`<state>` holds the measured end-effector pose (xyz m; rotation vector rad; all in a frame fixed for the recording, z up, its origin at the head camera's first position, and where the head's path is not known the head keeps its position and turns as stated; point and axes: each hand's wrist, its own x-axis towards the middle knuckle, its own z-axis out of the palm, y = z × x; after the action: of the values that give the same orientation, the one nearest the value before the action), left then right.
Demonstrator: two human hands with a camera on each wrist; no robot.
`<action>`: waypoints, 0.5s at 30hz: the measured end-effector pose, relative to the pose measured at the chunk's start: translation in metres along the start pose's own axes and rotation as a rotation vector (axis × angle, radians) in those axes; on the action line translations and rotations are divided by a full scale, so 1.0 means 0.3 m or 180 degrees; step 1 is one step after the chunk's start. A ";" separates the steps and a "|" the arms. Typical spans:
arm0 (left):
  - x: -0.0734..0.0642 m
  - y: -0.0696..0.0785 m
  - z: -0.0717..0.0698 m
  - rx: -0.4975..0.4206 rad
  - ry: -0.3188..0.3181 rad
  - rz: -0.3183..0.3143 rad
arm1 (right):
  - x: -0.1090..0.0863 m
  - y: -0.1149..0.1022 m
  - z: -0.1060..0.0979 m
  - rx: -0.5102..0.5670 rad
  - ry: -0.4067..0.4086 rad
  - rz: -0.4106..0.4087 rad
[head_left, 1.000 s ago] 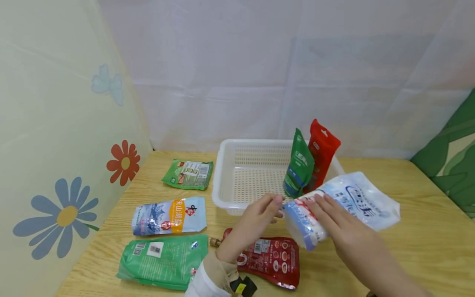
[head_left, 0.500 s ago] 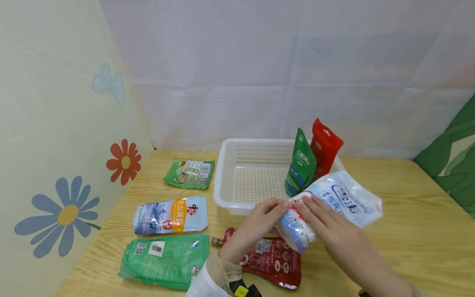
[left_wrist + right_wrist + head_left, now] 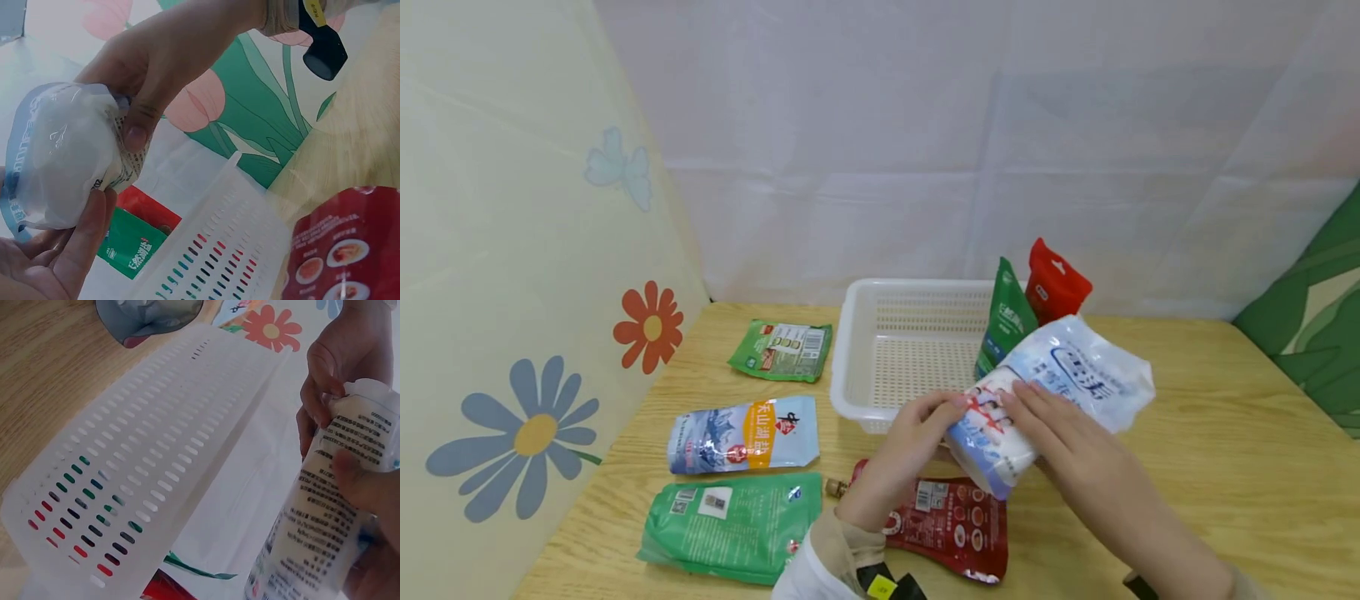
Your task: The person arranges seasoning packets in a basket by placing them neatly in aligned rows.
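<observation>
A white-and-blue plastic bag (image 3: 988, 442) with printed lettering is held between both hands, tilted above the table in front of the basket. My left hand (image 3: 910, 446) pinches its left end; in the left wrist view the thumb of that hand (image 3: 162, 62) lies on the printed side. My right hand (image 3: 1086, 450) grips the middle, fingers across the top and thumb on the underside, as the right wrist view of the bag (image 3: 319, 512) shows. Behind it, a green pouch (image 3: 1007, 312) and a red pouch (image 3: 1056, 283) stand upright at the right end of the white basket (image 3: 853, 350).
Below the hands lies a dark red spouted pouch (image 3: 958, 521). To the left are a large green pouch (image 3: 737, 525), a light-blue and orange packet (image 3: 745, 433) and a small green packet (image 3: 782, 352), all on the wooden table (image 3: 1210, 442). White cloth (image 3: 850, 167) hangs behind.
The bag has shifted left toward my left hand, and its wide end now covers more of the green and red pouches. My left hand has come to pinch the bag's end.
</observation>
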<state>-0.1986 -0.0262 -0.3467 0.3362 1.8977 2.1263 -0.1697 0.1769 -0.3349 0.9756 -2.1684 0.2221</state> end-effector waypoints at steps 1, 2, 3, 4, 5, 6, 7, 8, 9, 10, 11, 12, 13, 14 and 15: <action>0.001 0.001 -0.004 -0.0039 0.0067 0.0022 | 0.002 0.004 -0.001 0.0011 0.0083 -0.0011; 0.002 0.003 -0.008 -0.0073 0.0134 0.0045 | 0.003 0.007 -0.002 0.0020 0.0163 -0.0011; 0.002 0.004 -0.013 -0.0102 0.0194 0.0060 | 0.003 0.009 -0.005 0.0028 0.0236 0.0003; 0.002 0.006 -0.017 -0.0126 0.0262 0.0093 | 0.003 0.011 -0.008 0.0043 0.0298 0.0048; 0.002 0.008 -0.022 -0.0148 0.0328 0.0123 | 0.002 0.012 -0.011 0.0057 0.0394 0.0097; 0.003 0.010 -0.026 -0.0166 0.0386 0.0155 | 0.000 0.012 -0.013 0.0092 0.0498 0.0160; 0.003 0.012 -0.030 -0.0178 0.0436 0.0203 | -0.002 0.011 -0.016 0.0137 0.0564 0.0271; 0.003 0.013 -0.033 -0.0194 0.0467 0.0238 | -0.004 0.009 -0.017 0.0231 0.0658 0.0396; 0.004 0.014 -0.036 -0.0210 0.0490 0.0274 | -0.006 0.007 -0.017 0.0363 0.0721 0.0563; 0.004 0.015 -0.038 -0.0233 0.0505 0.0309 | -0.007 0.004 -0.017 0.0502 0.0735 0.0800; 0.004 0.015 -0.039 -0.0257 0.0512 0.0332 | -0.007 0.002 -0.015 0.0696 0.0722 0.1057; 0.004 0.016 -0.039 -0.0284 0.0508 0.0356 | -0.007 0.000 -0.014 0.0924 0.0634 0.1349; 0.004 0.015 -0.039 -0.0307 0.0502 0.0375 | -0.006 0.001 -0.013 0.1176 0.0478 0.1648; 0.003 0.015 -0.039 -0.0331 0.0489 0.0374 | -0.004 0.004 -0.009 0.1447 0.0312 0.1900; 0.002 0.015 -0.039 -0.0342 0.0471 0.0383 | -0.001 0.009 -0.006 0.1699 0.0099 0.2145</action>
<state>-0.2034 -0.0375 -0.3437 0.2840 1.8743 2.3823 -0.1705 0.1798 -0.3337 0.4518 -2.3876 1.1694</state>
